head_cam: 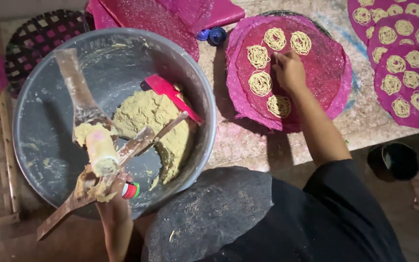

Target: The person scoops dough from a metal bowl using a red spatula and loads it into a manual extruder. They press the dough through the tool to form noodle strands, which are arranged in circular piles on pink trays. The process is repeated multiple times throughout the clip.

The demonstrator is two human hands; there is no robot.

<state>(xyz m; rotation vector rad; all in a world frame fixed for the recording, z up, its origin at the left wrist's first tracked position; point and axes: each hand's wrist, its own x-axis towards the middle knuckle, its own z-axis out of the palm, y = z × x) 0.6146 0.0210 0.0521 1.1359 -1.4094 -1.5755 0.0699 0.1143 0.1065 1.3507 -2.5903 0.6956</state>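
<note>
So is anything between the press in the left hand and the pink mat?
The basin rim lies between the press in the left hand and the mat. The right hand rests on the mat among the coils.

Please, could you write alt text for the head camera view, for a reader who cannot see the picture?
Seen from above, a person's left hand holds a dough-smeared wooden press over a large metal bowl of yellowish dough with a red spatula in it. The right hand touches a round pink mat bearing five coiled noodle spirals. More filled mats lie at the right.
</note>
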